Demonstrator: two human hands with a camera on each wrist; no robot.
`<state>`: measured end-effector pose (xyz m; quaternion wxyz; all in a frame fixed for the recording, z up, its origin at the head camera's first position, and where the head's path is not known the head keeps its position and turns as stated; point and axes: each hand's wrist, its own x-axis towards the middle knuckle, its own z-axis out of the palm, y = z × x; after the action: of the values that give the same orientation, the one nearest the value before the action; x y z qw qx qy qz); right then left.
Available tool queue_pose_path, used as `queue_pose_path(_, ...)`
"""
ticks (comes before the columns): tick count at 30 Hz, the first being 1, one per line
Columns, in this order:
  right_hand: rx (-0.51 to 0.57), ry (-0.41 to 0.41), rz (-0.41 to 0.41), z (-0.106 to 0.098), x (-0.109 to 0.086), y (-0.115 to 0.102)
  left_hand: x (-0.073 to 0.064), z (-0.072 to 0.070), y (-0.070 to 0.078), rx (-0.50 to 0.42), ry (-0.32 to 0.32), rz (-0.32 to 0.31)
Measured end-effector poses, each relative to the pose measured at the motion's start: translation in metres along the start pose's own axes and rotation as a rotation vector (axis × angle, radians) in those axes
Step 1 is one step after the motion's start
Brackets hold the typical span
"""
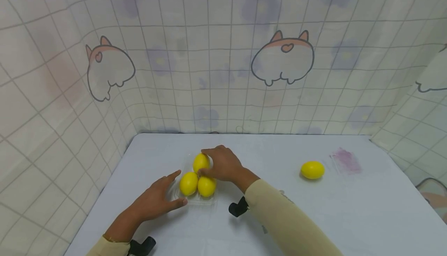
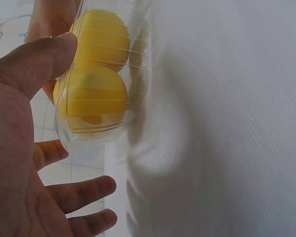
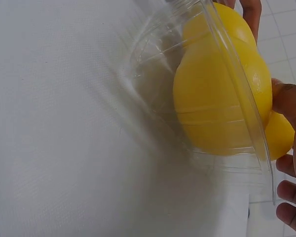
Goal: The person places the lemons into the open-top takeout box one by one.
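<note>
A clear plastic container with three yellow lemons stands on the table, left of the middle. My right hand reaches over its right side and holds the far lemon between thumb and fingers. Closer to me in the container are a left lemon and a right lemon, partly under that hand. Beside the container's left edge is my left hand, its fingers spread and holding nothing. In the left wrist view, the thumb of this hand comes close to the container's wall; whether they touch I cannot tell.
Another lemon lies by itself on the right part of the white table. To its right is a pinkish stain. A tile-patterned curtain with animal drawings hangs behind and along both sides.
</note>
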<state>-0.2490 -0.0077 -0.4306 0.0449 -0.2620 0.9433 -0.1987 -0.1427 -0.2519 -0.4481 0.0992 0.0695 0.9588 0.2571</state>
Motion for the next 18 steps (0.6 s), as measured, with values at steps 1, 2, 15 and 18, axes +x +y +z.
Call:
queue_pose_path(1,0.002,-0.001,-0.001,0.0,0.0,0.0,0.0,0.0,0.0,0.002,0.001,0.001)
queue_pose_path(2,0.003,-0.003,-0.001,0.0,-0.001,0.001,0.0,0.0,0.0,0.003,0.002,0.002)
queue_pose_path(15,0.018,-0.01,-0.016,-0.005,-0.009,0.007,0.0,-0.001,-0.001,0.008,0.009,0.02)
queue_pose_path(18,0.047,-0.015,-0.025,-0.008,-0.015,0.008,0.0,-0.001,-0.002,0.011,0.01,0.019)
